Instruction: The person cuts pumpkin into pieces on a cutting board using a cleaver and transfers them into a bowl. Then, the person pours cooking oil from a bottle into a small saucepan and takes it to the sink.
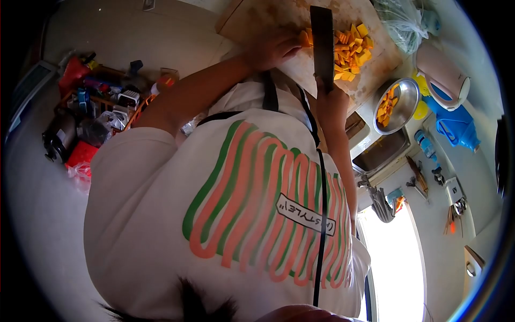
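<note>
Nearest, the right hand [331,101] is gripping the knife [323,40], while at the blade's 9 o'clock the left hand [274,51] is pinching the orange piece [306,38] on the cutting board [301,71]; clean cutting is calling for tucked fingertips and a steady blade. Cut cubes [355,51] are lying at its 3 o'clock, and farther, towards 4 o'clock, a metal bowl [412,102] is holding more chunks [387,111].
</note>
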The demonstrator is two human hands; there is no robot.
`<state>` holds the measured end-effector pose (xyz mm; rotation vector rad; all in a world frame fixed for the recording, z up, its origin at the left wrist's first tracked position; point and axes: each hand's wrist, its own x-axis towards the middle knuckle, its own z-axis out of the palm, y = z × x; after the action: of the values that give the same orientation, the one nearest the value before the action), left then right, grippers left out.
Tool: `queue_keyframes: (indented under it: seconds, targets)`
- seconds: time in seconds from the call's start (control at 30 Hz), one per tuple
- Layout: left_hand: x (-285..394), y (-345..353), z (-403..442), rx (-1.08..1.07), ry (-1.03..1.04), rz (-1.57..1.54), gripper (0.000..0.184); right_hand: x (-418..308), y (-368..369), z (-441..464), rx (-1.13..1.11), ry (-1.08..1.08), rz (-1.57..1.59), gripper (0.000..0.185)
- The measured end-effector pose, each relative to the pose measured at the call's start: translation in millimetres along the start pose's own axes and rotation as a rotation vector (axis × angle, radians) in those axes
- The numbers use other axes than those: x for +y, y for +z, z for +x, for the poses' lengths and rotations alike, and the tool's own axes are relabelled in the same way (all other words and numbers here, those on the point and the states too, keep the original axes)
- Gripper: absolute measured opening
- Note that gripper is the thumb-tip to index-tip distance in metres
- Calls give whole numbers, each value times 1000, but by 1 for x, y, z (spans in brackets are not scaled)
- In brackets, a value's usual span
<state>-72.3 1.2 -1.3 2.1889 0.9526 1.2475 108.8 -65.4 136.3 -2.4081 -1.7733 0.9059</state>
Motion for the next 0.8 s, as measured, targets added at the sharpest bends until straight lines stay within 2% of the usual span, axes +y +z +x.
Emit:
queue_keyframes:
  seconds: [0.17, 0.27, 0.37, 0.47, 0.53, 0.57, 0.67, 0.8]
  targets:
    - [2, -5, 3, 10, 30, 52, 21, 3, 7, 0, -27, -73, -15, 33]
    - [1, -7, 0, -46, 28, 106, 19, -4, 9, 6, -139, 53, -91, 31]
    - [1, -4, -1, -31, 44, 112, 17, -8, 22, 27, -205, 43, -242, 31]
    - [-3, -1, -1, -3, 47, 105, 18, -13, 35, 40, -158, 60, -240, 31]
    - [1, -4, 0, -17, 25, 95, 18, -17, 17, 47, -193, -9, -208, 32]
    - [3, -6, 1, -30, 13, 94, 18, -4, 17, 46, -129, -111, -142, 34]
    - [1, -5, 2, 14, 3, 83, 19, -6, 9, 27, 141, -197, 99, 35]
    - [-4, 3, -2, 17, -3, -2, 22, -15, -8, 7, -33, -76, -43, 35]
